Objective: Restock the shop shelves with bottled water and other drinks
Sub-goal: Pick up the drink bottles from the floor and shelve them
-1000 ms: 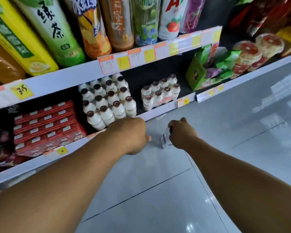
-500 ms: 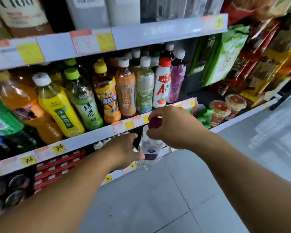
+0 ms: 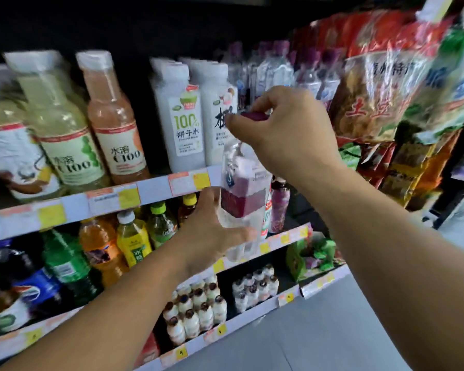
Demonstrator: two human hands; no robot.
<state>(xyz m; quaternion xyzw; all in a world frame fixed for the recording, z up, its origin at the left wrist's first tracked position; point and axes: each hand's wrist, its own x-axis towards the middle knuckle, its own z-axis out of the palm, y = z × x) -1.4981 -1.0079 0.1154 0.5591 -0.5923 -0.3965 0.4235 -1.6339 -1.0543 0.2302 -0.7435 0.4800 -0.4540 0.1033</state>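
I am watching my two forearms reaching up from the bottom of the view, both converging on one clear water bottle point(image 3: 240, 207) with a purple label, held upright in front of the shelves. My left hand point(image 3: 212, 231) is cupping the bottle's lower body from the left, fingers wrapped around it, while my right hand point(image 3: 287, 132) is pinching the purple cap point(image 3: 253, 115) from above. The bottle's long axis is running nearly vertical, its top tilted slightly rightward. Behind and above it, on the upper shelf point(image 3: 156, 187) just right of the white coconut water cartons point(image 3: 178, 113), a row of matching water bottles point(image 3: 276, 70) is standing (blurred, so gaps are hard to judge). I am judging the destination as up, back and slightly right, with my right hand nearer.
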